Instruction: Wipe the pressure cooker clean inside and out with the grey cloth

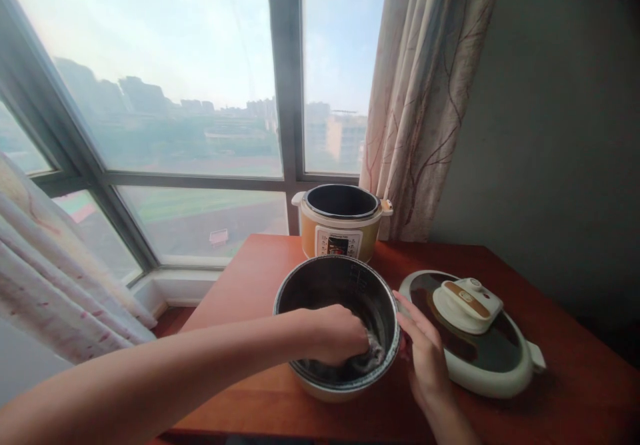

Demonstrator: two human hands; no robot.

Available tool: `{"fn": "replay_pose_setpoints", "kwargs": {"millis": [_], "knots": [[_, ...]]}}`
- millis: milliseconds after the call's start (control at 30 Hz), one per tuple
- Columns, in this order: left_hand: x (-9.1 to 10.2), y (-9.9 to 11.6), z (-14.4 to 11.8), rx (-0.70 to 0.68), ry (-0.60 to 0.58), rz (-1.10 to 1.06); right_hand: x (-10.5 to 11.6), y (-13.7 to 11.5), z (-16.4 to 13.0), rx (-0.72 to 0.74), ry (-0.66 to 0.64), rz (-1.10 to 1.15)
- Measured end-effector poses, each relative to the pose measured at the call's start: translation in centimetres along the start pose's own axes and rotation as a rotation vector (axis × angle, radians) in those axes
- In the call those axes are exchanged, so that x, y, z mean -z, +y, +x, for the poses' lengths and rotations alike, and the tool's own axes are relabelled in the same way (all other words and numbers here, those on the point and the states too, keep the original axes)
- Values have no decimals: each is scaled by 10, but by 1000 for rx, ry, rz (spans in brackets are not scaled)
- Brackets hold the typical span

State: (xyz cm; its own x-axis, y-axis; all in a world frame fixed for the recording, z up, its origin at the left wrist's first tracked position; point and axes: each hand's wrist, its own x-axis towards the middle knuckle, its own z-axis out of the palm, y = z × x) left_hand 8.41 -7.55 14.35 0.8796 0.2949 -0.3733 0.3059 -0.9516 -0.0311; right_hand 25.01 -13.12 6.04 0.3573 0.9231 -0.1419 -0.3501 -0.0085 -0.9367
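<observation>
A dark inner pot (320, 288) with a speckled grey rim is held near the table's front edge, its mouth tilted toward me. My left hand (336, 336) reaches down inside it, fingers closed on a crumpled greyish cloth (375, 353) that presses against the right part of the inner wall. Most of those fingers are hidden behind the back of the hand. On the pot's right side, my right hand (424, 346) grips the outer wall close to the rim. Its fingertips are partly out of sight behind the pot.
Behind the pot stands a yellow-and-white electric cooker body (310, 233) with a control panel, its top uncovered. A large round lid (500, 384) with a white handle lies at the right. The reddish-brown table (240, 285) meets windows and curtains (420, 98).
</observation>
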Motion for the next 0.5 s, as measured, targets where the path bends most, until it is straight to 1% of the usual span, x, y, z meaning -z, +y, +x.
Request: {"fn": "replay_pose_setpoints", "kwargs": {"millis": [67, 167, 233, 300, 367, 500], "knots": [[3, -3, -9, -21, -54, -1, 0, 0, 11, -14, -5, 29], [4, -8, -16, 8, -138, -53, -2, 2, 25, -24, 7, 67], [3, -11, -15, -3, -151, -64, -5, 4, 30, -26, 14, 88], [1, -11, -11, -21, -111, -63, -7, 6, 31, -20, 20, 99], [-1, -10, -2, 2, -56, -85, -10, 7, 29, 3, 32, 97], [0, -10, 21, 186, 44, -228, -12, 6, 24, 58, 34, 62]]}}
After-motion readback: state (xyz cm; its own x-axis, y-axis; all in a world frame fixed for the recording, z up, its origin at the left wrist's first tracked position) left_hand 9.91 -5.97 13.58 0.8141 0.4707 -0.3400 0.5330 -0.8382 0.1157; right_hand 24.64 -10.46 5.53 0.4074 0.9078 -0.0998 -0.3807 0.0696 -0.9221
